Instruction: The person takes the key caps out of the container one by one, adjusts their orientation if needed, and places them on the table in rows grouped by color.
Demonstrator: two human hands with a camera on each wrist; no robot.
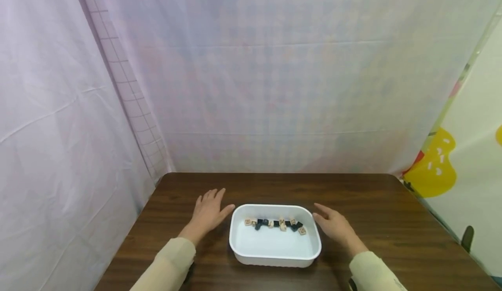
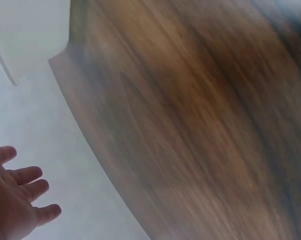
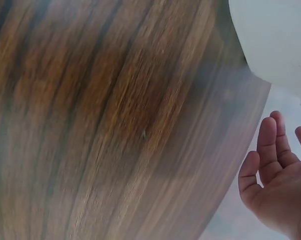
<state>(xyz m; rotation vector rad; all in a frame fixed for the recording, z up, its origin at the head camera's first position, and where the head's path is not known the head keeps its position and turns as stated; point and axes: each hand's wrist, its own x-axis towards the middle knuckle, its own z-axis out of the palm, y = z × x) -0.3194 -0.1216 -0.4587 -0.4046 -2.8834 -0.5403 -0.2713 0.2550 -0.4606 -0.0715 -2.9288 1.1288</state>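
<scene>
Hanging behind the white tray [image 1: 275, 246], a pale curtain [image 1: 274, 86] with a faint checked print spreads across most of the head view, with a white sheet [image 1: 51, 116] off to the tray's left and a light cloth [image 1: 476, 160] bearing a yellow shape to its right. Beneath the tray lies a dark brown wood-grain tabletop [image 1: 313, 188], reaching well past it on both sides and behind. Light-coloured sleeves [image 1: 168, 260] come in from in front of the tray, one on either side. To the tray's left is the left hand [image 1: 208, 212], its fingers stretched out and parted, the thumb spread wide and pointing at the tray's rim, very near it; whether they touch cannot be told. To the tray's right is the right hand [image 1: 336, 228], its fingers lightly bent and free of any object; the right wrist view shows two of them close together and the others apart. Its thumb tip comes just beside the rim, contact again unclear. Inside the tray, small beige pieces [image 1: 302, 231] and black pieces [image 1: 276, 224] lie in an uneven row across its far half, some of them touching.
</scene>
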